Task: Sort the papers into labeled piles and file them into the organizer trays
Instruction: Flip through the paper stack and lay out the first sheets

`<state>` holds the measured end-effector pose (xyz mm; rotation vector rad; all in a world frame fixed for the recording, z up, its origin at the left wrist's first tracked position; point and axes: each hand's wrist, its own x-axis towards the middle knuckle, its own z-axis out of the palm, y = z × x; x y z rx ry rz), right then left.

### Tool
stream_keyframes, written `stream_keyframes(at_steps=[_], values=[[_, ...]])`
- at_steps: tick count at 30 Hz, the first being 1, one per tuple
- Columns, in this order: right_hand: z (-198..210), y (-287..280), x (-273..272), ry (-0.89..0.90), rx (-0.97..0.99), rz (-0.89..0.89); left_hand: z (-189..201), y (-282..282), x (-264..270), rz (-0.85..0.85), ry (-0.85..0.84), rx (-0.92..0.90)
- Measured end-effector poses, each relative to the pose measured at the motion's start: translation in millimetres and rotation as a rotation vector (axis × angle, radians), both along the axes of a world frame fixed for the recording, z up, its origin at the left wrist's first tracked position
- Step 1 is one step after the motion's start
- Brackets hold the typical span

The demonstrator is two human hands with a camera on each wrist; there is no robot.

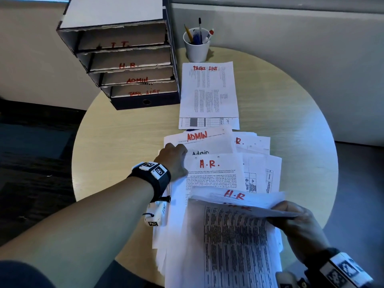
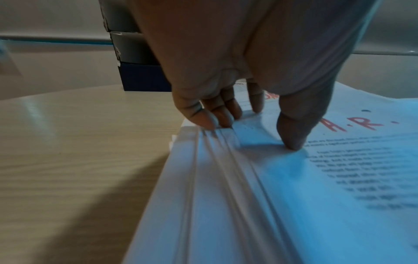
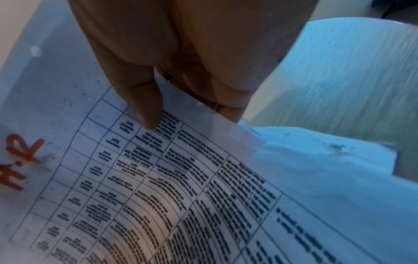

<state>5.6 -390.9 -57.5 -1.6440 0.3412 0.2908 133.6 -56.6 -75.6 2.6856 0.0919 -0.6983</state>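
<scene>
A loose spread of white papers covers the near part of the round table (image 1: 124, 132). The sheets are marked in red: ADMIN (image 1: 203, 142), H.R. with printed text (image 1: 216, 175) (image 2: 339, 160), and an H.R. sheet with a printed table (image 1: 234, 235) (image 3: 181, 187). My left hand (image 1: 174, 156) (image 2: 255, 132) rests on the spread's left edge, thumb on the H.R. text sheet and bent fingertips on the offset sheet edges. My right hand (image 1: 291, 215) (image 3: 190, 119) pinches the H.R. table sheets at their right edge, thumb on top, and holds them raised. The organizer (image 1: 133, 65) (image 2: 140, 76) has trays marked I.T., H.R., ADMIN and TASK LIST.
A small pile headed TASKS LIST (image 1: 207, 90) lies right of the organizer. Behind it stands a white cup (image 1: 196, 46) of pens. Bare tabletop shows left of the papers and along the right rim. A grey wall panel runs behind the table.
</scene>
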Motion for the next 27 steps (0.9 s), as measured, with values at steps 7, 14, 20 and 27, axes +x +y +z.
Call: stream_keyframes(at_steps=[7,14,20,27], values=[[0.2,15.8,4.3,0.051,0.095,0.014,0.2,0.4,-0.5,0.033,0.065,0.041],[-22.3,37.4,46.7,0.16,-0.206,0.046,-6.4,-2.1,-9.5,0.251,0.003,0.027],[-16.6,50.1,53.3,0.151,-0.401,0.125,-7.4,-4.7,-29.5,0.524,-0.094,-0.28],[-22.9,27.3,27.7,0.118,-0.117,-0.021,-3.8,-10.7,-66.7,0.793,-0.161,-0.825]])
